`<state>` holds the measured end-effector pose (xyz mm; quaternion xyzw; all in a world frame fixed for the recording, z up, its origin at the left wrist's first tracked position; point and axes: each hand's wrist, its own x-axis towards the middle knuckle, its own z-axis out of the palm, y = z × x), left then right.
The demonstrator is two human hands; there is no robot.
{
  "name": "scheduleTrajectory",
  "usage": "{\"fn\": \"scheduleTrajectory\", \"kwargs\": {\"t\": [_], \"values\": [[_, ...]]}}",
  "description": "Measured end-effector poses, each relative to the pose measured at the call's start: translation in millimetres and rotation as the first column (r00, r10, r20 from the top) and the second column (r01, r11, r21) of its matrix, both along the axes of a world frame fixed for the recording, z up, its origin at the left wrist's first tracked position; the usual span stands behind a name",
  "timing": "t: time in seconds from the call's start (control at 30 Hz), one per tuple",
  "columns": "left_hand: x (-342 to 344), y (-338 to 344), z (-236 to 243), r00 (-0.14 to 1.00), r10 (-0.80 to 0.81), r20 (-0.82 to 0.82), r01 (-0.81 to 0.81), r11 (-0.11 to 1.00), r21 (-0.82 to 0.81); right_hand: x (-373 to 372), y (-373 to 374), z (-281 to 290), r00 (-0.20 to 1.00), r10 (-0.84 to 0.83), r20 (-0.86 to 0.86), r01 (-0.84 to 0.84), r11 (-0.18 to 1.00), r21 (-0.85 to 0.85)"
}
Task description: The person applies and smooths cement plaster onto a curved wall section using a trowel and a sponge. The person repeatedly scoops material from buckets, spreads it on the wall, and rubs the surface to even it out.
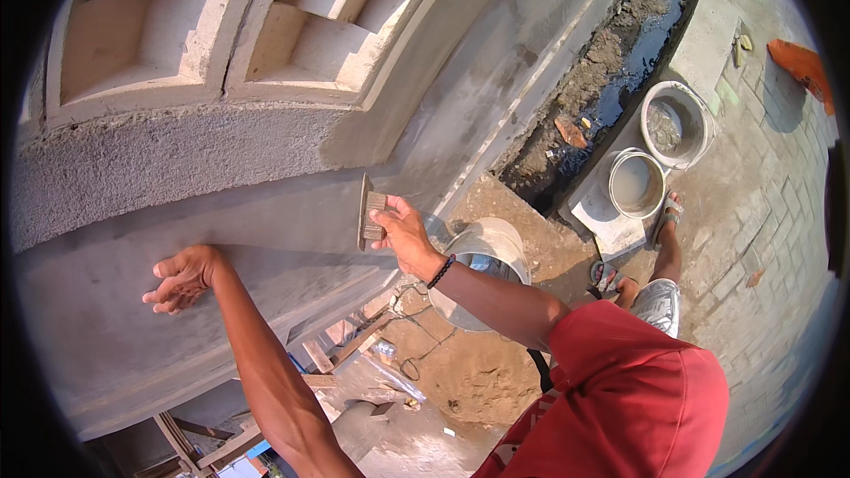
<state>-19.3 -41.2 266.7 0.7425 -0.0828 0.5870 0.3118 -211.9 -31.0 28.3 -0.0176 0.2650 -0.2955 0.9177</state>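
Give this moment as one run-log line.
left hand: empty, near wall | right hand: holding float, near wall | wall contact: unclear | two buckets: beside ditch

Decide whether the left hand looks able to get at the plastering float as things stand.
Probably yes: the left hand appears to hold nothing, and grey wall shows between it and the plastering float, though the right hand grips that float.

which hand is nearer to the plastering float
Right. The right hand grips the float by its handle; the left hand is apart from it, off to the left by the grey wall, fingers loosely bent.
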Motion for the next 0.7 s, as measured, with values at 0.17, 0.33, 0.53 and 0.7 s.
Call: {"fn": "scheduleTrajectory", "kwargs": {"t": [0.17,0.33,0.53,0.7], "values": [[0.8,1.3,4.9,0.999,0.036,0.039,-0.035,0.999,-0.008,-85.0,-79.8,-57.8,0.903,-0.341,-0.26,0.298,0.935,-0.193],[13.4,10.3,6.5,0.996,0.04,0.079,-0.041,0.999,0.012,-174.7,-251.9,-63.5,0.656,-0.66,-0.367,0.447,0.731,-0.515],[10.3,8.9,2.1,0.994,0.03,0.103,-0.033,0.999,0.026,-184.7,-373.9,-60.3,0.415,-0.773,-0.479,0.287,0.611,-0.737],[2.9,1.9,-1.1,0.993,0.026,0.112,-0.03,0.999,0.034,-95.9,-245.2,-34.5,0.561,-0.666,-0.492,0.21,0.69,-0.693]]}}
